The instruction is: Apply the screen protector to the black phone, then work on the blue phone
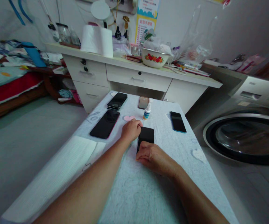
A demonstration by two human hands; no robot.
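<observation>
A black phone [147, 134] lies flat on the cloth-covered table [129, 199], between my two hands. My left hand [132, 129] is closed at the phone's upper left corner, its fingertips bent inward. Over the phone's lower part is my right hand [149, 154], its fingers pinched together at the lower left edge. Each hand touches the phone's edge, and whether the fingertips hold anything small is hidden. Just beyond, a small white spray bottle [146, 111] with a blue and yellow label stands upright.
Other phones lie around: a large black one [105, 124], a stack [117, 101], a brownish one [144, 102] and a blue-edged one [178, 122]. Folded white paper [62, 168] covers the left edge. A desk [139, 73] stands behind, a washing machine [248, 124] at right.
</observation>
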